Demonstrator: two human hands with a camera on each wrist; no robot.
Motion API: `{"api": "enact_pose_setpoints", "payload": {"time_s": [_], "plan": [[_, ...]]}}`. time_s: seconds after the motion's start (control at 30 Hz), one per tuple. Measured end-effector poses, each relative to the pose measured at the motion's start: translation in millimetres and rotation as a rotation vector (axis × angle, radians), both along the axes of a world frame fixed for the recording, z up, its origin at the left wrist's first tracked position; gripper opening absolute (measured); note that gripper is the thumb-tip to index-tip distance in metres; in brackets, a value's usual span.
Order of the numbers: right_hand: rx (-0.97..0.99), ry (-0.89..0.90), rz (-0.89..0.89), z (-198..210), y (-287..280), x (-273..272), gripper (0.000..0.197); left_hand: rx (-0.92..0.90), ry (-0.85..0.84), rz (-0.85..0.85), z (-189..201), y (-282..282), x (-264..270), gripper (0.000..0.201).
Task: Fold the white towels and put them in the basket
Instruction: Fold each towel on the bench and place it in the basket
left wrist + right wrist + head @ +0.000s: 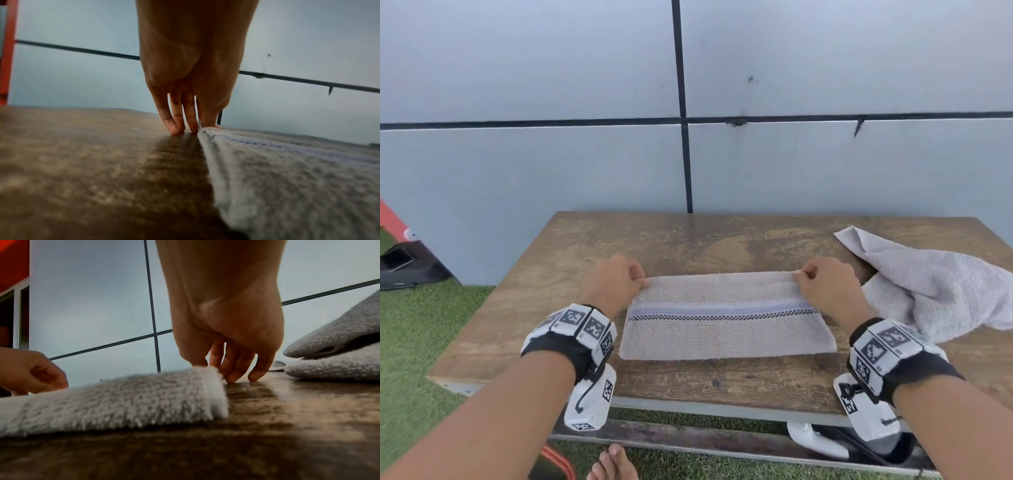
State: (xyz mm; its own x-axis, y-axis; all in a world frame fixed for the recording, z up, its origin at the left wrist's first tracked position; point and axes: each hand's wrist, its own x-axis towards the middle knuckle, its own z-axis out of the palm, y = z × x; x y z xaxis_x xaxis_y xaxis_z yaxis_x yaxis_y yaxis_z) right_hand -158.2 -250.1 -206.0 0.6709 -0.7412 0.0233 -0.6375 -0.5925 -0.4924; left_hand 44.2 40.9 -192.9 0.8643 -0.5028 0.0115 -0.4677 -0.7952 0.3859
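Note:
A white towel (726, 318) with a blue and checked stripe lies folded flat in the middle of the wooden table (688, 240). My left hand (616, 281) pinches its far left corner; in the left wrist view the left hand (185, 113) has its fingertips (174, 128) down at the towel (287, 178) edge. My right hand (822, 284) pinches the far right corner; in the right wrist view the right hand (226, 337) grips the towel (115, 402) corner. A second white towel (935, 284) lies crumpled at the table's right. No basket is in view.
A grey panelled wall (688, 102) stands right behind the table. Green turf (421, 342) lies to the left and below. A black and red object (404, 257) sits on the ground at the far left. A bare foot (613, 462) shows under the table's front edge.

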Motion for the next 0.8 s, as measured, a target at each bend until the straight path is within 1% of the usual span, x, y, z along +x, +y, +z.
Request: {"api": "enact_pose_setpoints", "payload": {"time_s": [0.23, 0.4, 0.53, 0.6, 0.67, 0.8], "plan": [[-0.019, -0.001, -0.033, 7.0, 1.8, -2.9, 0.023, 0.037, -0.063, 0.058, 4.3, -2.0, -3.1, 0.010], [-0.009, -0.017, -0.028, 3.4, 1.6, -1.6, 0.022, 0.109, -0.085, 0.036, 8.3, -4.5, -2.7, 0.016], [0.021, -0.003, -0.038, -0.8, -1.8, 1.1, 0.023, 0.133, -0.100, 0.068, 10.1, -8.0, -4.6, 0.015], [0.029, 0.000, -0.038, -2.6, -2.5, 3.2, 0.019, 0.137, -0.101, 0.079, 9.5, -8.0, -5.1, 0.014], [0.036, 0.008, -0.022, -2.7, -3.1, 4.6, 0.008, 0.134, -0.102, 0.086, 8.4, -7.6, -6.1, 0.015], [0.006, 0.040, 0.023, 2.3, 2.0, 1.7, 0.017, 0.134, -0.095, 0.114, 7.8, -8.6, -10.1, 0.018]]}}
